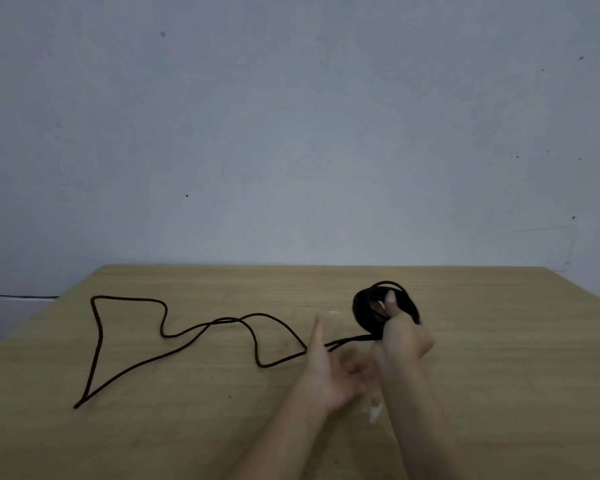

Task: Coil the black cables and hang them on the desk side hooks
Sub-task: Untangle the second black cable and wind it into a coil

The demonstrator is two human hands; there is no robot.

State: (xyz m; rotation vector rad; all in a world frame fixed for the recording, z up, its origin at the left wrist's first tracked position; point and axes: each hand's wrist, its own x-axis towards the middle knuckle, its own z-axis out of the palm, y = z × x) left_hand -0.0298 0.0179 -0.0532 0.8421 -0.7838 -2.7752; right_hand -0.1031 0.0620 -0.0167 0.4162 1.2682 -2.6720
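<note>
Left hand (336,370) spread open, blurred, apparently feeding slack; right hand (404,336) clenched on black coil (368,313), upright over desk (499,358); loose cable (129,341) sprawled leftward, hooks unseen

Right hand (404,336) raised in a closed grip; left hand (333,372) open, palm up, fingers blurred.

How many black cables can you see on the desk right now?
1. The black cable is partly wound into a coil held in the right hand; its remainder sprawls leftward across the desk. Others may be out of view.
</note>
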